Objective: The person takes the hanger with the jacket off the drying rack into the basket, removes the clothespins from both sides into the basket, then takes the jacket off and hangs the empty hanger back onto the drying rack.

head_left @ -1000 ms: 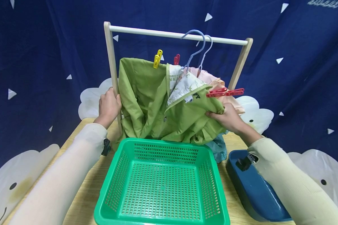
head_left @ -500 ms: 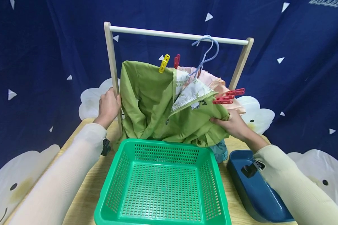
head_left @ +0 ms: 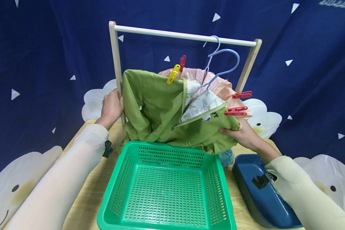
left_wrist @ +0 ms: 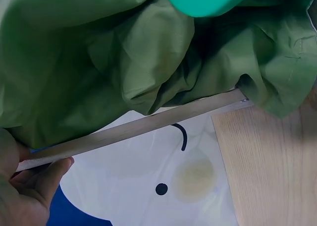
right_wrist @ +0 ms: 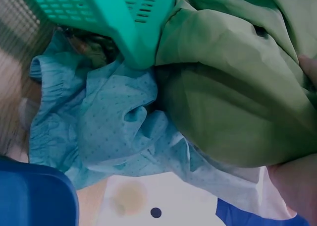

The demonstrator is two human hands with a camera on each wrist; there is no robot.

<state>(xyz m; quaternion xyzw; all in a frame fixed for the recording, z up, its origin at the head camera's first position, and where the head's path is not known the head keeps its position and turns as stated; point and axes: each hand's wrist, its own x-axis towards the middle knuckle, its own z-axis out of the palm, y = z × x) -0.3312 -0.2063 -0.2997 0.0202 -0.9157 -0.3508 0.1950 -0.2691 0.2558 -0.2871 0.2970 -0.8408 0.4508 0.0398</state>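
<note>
Green jacket [head_left: 164,99] collar-up, long axis down-right

your head view is bright and mostly sharp, your left sleeve [head_left: 57,179] washed pale; shadow darkens the table [head_left: 93,191] left of the green basket [head_left: 167,193]; the blue tub [head_left: 267,204] catches glare; your wrist views look dimmer, softer, the green jacket [left_wrist: 143,62] shaded in its folds

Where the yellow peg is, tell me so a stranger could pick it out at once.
Find the wooden rack with the white rail, then the green jacket below that rail. At the jacket's upper edge, just left of its open zip in the head view, sits the yellow peg. It is the only yellow one; the other pegs in view are red.
</note>
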